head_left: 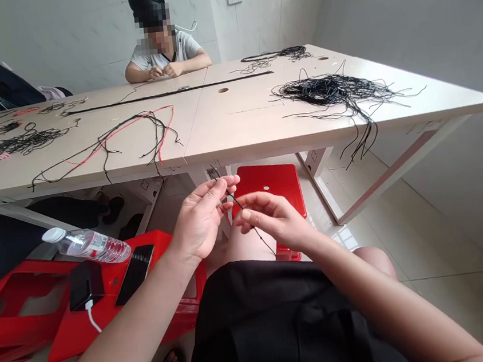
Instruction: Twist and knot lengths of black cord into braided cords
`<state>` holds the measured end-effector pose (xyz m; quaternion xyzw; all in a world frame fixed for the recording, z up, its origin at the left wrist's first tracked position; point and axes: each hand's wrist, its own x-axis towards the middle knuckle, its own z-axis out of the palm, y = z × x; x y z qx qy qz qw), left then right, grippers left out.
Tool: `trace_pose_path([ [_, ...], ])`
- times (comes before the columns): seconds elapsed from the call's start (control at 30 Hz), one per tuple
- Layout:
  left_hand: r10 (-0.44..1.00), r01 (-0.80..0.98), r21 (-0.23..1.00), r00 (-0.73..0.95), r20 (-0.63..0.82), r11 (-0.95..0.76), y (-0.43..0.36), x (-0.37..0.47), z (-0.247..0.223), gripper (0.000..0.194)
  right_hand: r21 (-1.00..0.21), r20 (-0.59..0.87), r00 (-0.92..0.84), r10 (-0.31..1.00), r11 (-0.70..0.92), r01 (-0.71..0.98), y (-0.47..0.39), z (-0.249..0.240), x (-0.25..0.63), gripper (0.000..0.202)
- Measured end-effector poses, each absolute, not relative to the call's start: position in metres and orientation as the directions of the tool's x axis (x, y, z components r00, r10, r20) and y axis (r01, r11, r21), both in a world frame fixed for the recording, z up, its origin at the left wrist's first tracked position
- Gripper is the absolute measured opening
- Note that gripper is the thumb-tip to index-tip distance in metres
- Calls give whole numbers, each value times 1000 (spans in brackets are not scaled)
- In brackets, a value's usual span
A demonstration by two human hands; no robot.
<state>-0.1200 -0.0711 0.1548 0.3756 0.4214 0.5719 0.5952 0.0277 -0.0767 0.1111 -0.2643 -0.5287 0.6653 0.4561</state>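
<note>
A thin black cord (265, 242) with small knots runs slantwise between my two hands, above my lap and short of the table edge. My left hand (204, 213) pinches its upper part between thumb and fingers, and a short end sticks out beyond the fingertips. Lower down, my right hand (266, 216) grips the same cord between thumb and forefinger. Past my right hand the cord's tail hangs toward my knee. On the table, nearest to my hands, lie looped black cords with a red cord (165, 107) among them.
A large tangle of black cords (327, 88) droops over the front edge of the table (236, 129). Left of me, a red stool (64, 343) bears a water bottle (96, 242), a phone (134, 273) and a black charger (84, 284). Another red stool (285, 182) stands ahead. Two people sit across.
</note>
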Motion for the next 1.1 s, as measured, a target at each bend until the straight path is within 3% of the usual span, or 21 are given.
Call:
trace_pose_path([
  [0.13,997,-383,920,57,-61,79,-74,-112,154,7,-917,261,-364,894,112,-382,-69,125,12,28],
  [0.33,984,-404,898,-112,141,-175,-84,-103,138,9,-904,419,-251,873,427,-24,-76,126,9,24],
  [0.4,976,-393,894,-126,179,-214,-85,-101,130,7,-892,439,-240,866,453,4,-80,120,9,25],
  [0.5,980,-412,891,-126,151,-191,-78,-106,127,10,-948,318,-292,902,304,-94,-82,107,13,26],
  [0.57,961,-449,858,-220,166,-250,-69,-118,132,16,-980,194,-378,905,158,-124,-82,98,20,26],
  [0.8,927,-446,867,-373,44,-221,-41,-177,152,16,-993,-61,-448,892,-101,-66,-76,80,67,30],
  [1.0,857,-406,878,-516,8,-253,-20,-238,156,18,-991,-113,-416,902,-130,-11,-56,90,104,28],
  [1.1,849,-228,968,-527,-32,-105,-9,-262,152,10,-998,-61,-362,930,-63,8,-43,114,111,27],
])
